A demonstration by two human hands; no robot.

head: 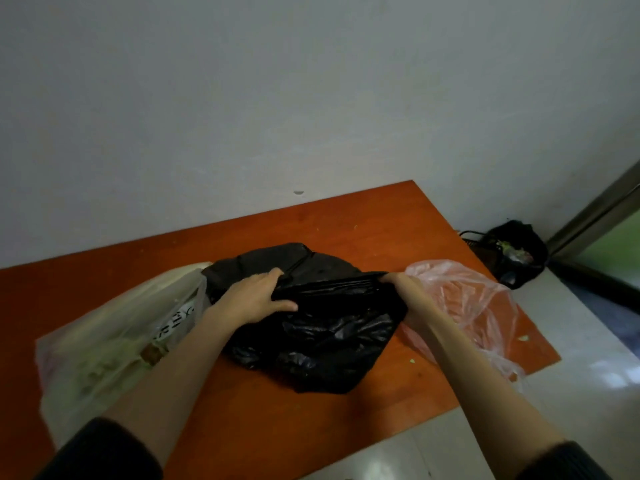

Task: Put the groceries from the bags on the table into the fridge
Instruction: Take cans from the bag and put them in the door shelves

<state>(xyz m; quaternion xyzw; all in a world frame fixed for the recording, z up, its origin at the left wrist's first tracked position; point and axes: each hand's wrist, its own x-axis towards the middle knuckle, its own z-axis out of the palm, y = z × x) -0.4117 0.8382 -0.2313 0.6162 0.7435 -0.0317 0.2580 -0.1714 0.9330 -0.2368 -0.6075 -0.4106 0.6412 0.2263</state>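
A black plastic bag [322, 334] lies in the middle of the orange-red table [381, 216]. My left hand [256, 296] grips its rim on the left, and my right hand [401, 289] grips the rim on the right, so the edge is stretched taut between them. What is inside the black bag is hidden. A whitish translucent bag [114, 344] with pale groceries inside lies to the left, under my left forearm. A thin pink translucent bag [471, 306] lies to the right, behind my right forearm. The fridge is out of view.
The table stands against a plain grey wall. On the floor past its right end sits a dark bin [516, 254] lined with a black bag and holding scraps. A metal door frame [595, 209] rises at far right. Small green crumbs dot the table.
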